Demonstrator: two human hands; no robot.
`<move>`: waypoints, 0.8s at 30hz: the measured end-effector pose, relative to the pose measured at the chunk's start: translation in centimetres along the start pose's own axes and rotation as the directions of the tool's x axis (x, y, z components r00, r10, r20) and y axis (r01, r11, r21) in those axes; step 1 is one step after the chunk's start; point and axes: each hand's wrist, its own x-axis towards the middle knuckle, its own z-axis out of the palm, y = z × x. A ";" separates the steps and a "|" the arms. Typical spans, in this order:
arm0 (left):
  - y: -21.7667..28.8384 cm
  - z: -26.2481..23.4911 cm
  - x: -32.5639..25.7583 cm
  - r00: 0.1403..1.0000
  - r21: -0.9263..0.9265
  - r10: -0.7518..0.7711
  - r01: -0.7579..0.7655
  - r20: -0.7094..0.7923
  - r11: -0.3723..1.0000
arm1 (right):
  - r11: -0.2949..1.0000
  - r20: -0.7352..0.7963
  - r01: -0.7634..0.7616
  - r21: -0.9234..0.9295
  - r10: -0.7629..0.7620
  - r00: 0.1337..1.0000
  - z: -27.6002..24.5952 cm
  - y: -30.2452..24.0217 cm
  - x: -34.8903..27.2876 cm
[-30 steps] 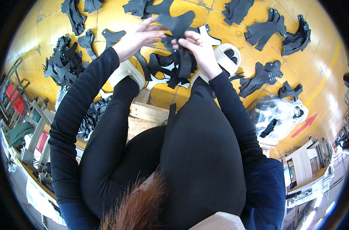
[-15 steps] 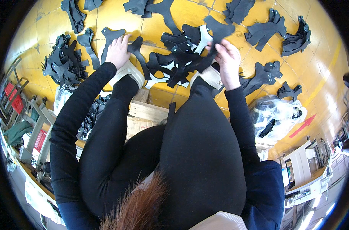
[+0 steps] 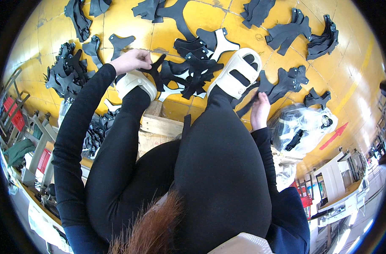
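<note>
My left hand (image 3: 135, 60) is closed in a pinch on the edge of a black Y-shaped cut piece (image 3: 156, 75), which tilts up beside my left shoe. Low beside my right shoe, my right hand (image 3: 260, 112) has its fingertips on a narrow black cut piece (image 3: 247, 102); part of its grip is hidden. Between my feet lies a loose pile of black cut pieces (image 3: 197, 67), some showing white undersides. A white-faced piece (image 3: 223, 44) rests just beyond that pile.
A heap of black pieces (image 3: 68, 72) lies at the left. Stacks of similar pieces (image 3: 288, 29) are spread over the yellow tiled floor. A clear plastic bag (image 3: 296, 125) sits at the right, and a wooden crate (image 3: 160, 125) stands below my legs.
My right hand has come down and toward me from above the right shoe with a black piece. My left hand has turned and taken hold of the Y-shaped piece's edge.
</note>
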 end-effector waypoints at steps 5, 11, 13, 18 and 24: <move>1.4 2.0 -0.3 0.997 -0.231 0.015 0.004 0.080 0.973 | 0.950 0.090 -0.169 -0.264 0.199 0.976 1.0 2.0 -0.8; 5.3 2.0 -0.9 0.998 -0.430 0.064 -0.065 -0.017 0.901 | 0.031 0.145 0.142 -0.989 0.120 0.982 2.4 -0.8 0.4; 5.9 2.1 -0.7 0.994 -0.475 0.107 -0.109 -0.032 0.873 | -0.179 0.153 0.150 -0.972 -0.003 0.988 4.8 -2.9 -1.2; 7.7 2.3 -1.1 0.987 -0.489 0.162 -0.151 -0.019 0.859 | -0.267 0.370 0.324 -0.908 -0.146 0.917 7.9 -6.2 -1.8; 8.1 2.8 -1.0 0.981 -0.544 0.190 -0.134 0.048 0.829 | 0.330 0.689 0.702 -0.631 -0.177 0.703 13.6 -7.7 -3.7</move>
